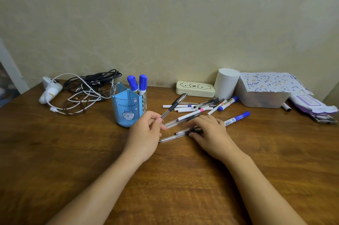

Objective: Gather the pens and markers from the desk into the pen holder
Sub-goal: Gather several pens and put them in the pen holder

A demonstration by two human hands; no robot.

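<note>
A blue pen holder [127, 109] with a cartoon cat stands left of centre, with two blue-capped markers [138, 83] upright in it. My left hand [145, 130] pinches the tip of a black-and-silver pen [174, 105] that slants up to the right, just beside the holder. My right hand [211, 132] lies flat on several clear pens [180, 132] on the desk, fingers touching a black-capped one. A blue-capped marker [237, 118] lies right of that hand. Behind lies a loose pile of pens and markers [200, 106].
Tangled black and white cables [82, 92] and a white charger lie back left. By the wall stand a cream case [195, 89], a white roll [226, 83], a covered plastic box [264, 94] and a purple packet [311, 105]. A black marker [286, 107] lies by the box.
</note>
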